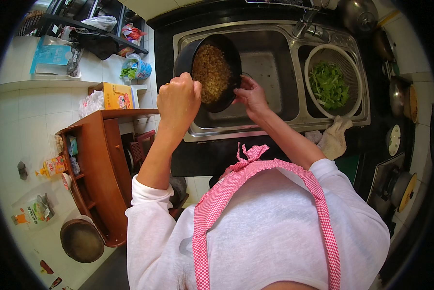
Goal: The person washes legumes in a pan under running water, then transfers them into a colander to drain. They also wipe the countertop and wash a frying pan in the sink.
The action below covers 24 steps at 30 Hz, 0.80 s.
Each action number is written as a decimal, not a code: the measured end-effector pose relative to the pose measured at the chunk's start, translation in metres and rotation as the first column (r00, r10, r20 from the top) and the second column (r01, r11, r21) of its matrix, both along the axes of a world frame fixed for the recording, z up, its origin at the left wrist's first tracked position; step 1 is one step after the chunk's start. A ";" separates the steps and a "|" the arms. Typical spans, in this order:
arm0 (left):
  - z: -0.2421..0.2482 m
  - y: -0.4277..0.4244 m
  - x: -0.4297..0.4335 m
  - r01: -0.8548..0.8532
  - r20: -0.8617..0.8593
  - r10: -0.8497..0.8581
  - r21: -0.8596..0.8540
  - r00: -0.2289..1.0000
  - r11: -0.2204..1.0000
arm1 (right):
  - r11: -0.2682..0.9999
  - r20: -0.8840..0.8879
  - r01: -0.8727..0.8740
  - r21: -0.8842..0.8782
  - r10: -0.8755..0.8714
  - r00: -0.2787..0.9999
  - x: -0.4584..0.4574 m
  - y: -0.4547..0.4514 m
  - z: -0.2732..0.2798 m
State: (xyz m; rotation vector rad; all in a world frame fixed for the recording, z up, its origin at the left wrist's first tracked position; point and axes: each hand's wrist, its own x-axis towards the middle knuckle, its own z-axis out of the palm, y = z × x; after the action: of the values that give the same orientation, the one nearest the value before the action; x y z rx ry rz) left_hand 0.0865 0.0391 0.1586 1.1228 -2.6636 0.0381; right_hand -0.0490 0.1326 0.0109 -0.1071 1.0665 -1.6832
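A deep black pan (184, 57) is tilted over the left basin of the sink. Inside it lies a layer of golden-brown, crumbly food (212, 72). My left hand (179, 93) is a fist on the pan's near left side, apparently around its handle, which the fingers hide. On the opposite side, my right hand (252, 97) pinches the rim with thumb and fingers. To the right, a pale strainer basket (308, 84) holds cut green leaves (328, 84) over the smaller basin.
The steel double sink (293, 123) has a faucet (306, 27) at its far edge. A beige cloth (335, 139) hangs by its near right corner. Bowls and a pan (402, 190) line the right side. A wooden cabinet (111, 174) stands at left, with a yellow box (118, 96) beyond it.
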 end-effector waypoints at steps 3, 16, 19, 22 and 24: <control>0.000 -0.001 0.000 -0.001 0.001 0.001 -0.001 1.000 1.000 | 1.000 0.013 0.015 -0.012 -0.014 1.000 0.000 -0.002 -0.001; 0.004 -0.001 -0.002 0.001 0.036 0.000 -0.024 0.999 1.000 | 1.000 0.002 0.002 -0.013 -0.002 1.000 0.001 -0.006 -0.008; 0.005 -0.001 -0.002 0.010 0.053 -0.007 -0.040 0.999 0.999 | 1.000 0.001 0.004 -0.012 -0.004 1.000 0.001 -0.006 -0.006; 0.006 -0.001 -0.003 0.011 0.060 -0.008 -0.042 0.998 0.999 | 1.000 0.013 0.004 -0.017 -0.004 1.000 0.002 -0.006 -0.005; 0.007 -0.001 -0.003 0.006 0.053 -0.004 -0.032 0.999 0.999 | 1.000 0.018 0.003 -0.024 -0.002 1.000 0.002 -0.006 -0.005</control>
State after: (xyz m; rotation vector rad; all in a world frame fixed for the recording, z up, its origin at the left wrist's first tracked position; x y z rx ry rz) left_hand 0.0833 0.0378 0.1652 1.1204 -2.7015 0.1113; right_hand -0.0466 0.1262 0.0055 -0.1062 1.0337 -1.6965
